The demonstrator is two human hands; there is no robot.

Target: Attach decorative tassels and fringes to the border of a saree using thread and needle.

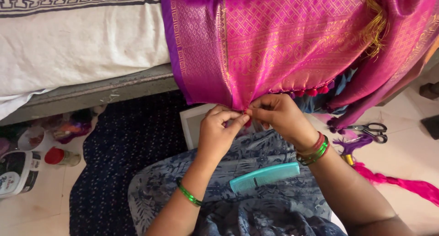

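Here both forearms reach up from the lap, the left hand point(218, 131) and right hand point(280, 115) meeting, fingers pinched shut on the lower hem of the pink-and-gold woven silk cloth point(283, 44) that hangs off the bed edge; a turquoise plastic comb point(264, 176) lies slantwise on the lap, black-handled scissors point(372, 131) well apart on open floor.

Teal comb point(264, 176) on the lap, scissors point(371, 131) right of it on the floor, white tub point(17, 173) and red-capped bottle point(61, 157) far left, bed point(77, 48) above.
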